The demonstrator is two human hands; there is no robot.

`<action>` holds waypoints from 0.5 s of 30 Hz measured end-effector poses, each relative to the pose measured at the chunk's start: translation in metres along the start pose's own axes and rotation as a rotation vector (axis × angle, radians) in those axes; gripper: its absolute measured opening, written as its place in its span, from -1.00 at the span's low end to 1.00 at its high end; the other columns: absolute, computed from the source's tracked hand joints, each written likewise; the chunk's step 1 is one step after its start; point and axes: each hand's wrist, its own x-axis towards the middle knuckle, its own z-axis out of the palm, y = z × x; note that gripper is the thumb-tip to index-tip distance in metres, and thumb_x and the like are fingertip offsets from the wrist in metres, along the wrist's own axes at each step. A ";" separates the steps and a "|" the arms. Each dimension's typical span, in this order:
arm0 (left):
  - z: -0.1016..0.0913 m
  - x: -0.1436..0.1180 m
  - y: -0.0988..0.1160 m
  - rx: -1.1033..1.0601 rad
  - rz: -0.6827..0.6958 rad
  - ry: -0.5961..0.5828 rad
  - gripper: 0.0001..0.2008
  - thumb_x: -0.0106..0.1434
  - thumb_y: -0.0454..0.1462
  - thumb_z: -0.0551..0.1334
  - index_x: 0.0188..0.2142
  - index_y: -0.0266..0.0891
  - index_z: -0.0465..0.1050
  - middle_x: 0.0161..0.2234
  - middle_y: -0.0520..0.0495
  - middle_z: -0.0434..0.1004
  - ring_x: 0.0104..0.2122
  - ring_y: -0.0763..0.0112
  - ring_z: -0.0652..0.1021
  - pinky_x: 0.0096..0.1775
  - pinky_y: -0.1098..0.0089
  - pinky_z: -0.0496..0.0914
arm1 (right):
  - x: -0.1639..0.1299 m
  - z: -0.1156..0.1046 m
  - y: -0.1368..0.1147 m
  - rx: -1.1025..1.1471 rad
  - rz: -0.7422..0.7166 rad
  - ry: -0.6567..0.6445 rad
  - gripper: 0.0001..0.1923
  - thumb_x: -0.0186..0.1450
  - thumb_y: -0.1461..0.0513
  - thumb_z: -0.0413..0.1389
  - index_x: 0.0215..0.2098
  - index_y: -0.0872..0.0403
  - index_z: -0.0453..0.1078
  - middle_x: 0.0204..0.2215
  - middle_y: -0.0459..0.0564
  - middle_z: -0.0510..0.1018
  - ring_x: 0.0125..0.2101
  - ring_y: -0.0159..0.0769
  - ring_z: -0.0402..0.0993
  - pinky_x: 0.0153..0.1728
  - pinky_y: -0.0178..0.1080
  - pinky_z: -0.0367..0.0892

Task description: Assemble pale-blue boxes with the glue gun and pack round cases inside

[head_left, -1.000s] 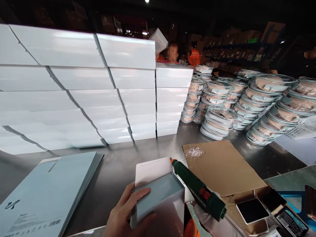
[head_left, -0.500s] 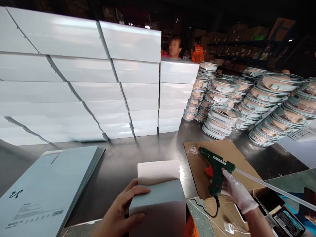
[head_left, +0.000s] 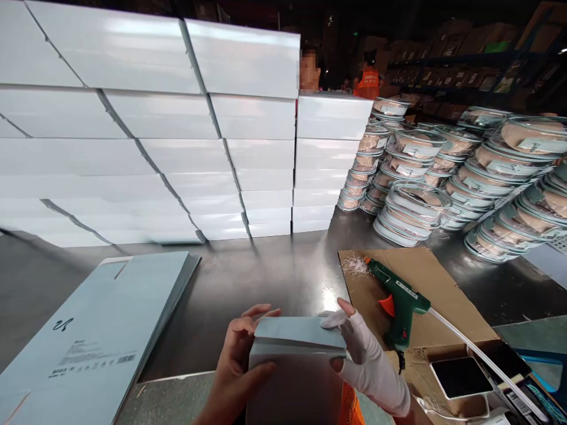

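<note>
At the bottom centre of the frame, the bare left hand point(head_left: 234, 372) and the gloved right hand point(head_left: 370, 369) hold a pale blue box point(head_left: 295, 366) between them, fingers point(head_left: 259, 311) curled over its folded top flap. A green glue gun point(head_left: 398, 298) lies released on cardboard point(head_left: 436, 295) to the right, on the table point(head_left: 266, 277).
</note>
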 end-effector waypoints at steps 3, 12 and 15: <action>0.000 0.004 0.002 0.093 0.095 -0.060 -0.67 0.27 -0.04 0.42 -0.05 0.03 0.41 -0.03 -0.06 0.51 0.15 0.03 0.55 -0.01 0.25 0.51 | 0.003 -0.008 -0.009 -0.320 -0.075 -0.112 -0.07 0.15 0.38 0.32 0.37 -0.38 0.21 0.20 -0.02 0.44 0.18 -0.12 0.45 0.18 -0.14 0.35; -0.010 0.020 0.033 0.242 0.081 -0.268 -0.79 0.19 -0.03 0.46 -0.33 -0.08 0.74 -0.23 -0.15 0.46 -0.04 0.03 0.58 0.04 0.13 0.51 | 0.017 -0.014 -0.030 -0.337 -0.017 -0.241 -0.38 0.12 0.33 0.39 0.14 -0.18 0.55 0.22 0.07 0.45 0.21 -0.03 0.44 0.19 -0.06 0.36; -0.027 0.024 0.036 0.251 0.053 -0.063 -0.71 0.05 0.00 0.54 -0.42 -0.15 0.70 -0.17 -0.14 0.51 -0.02 0.04 0.56 0.00 0.24 0.51 | 0.012 -0.020 -0.032 -0.114 0.094 -0.113 -0.35 0.23 0.19 0.37 0.26 -0.27 0.42 0.28 0.08 0.41 0.23 0.00 0.42 0.19 0.03 0.36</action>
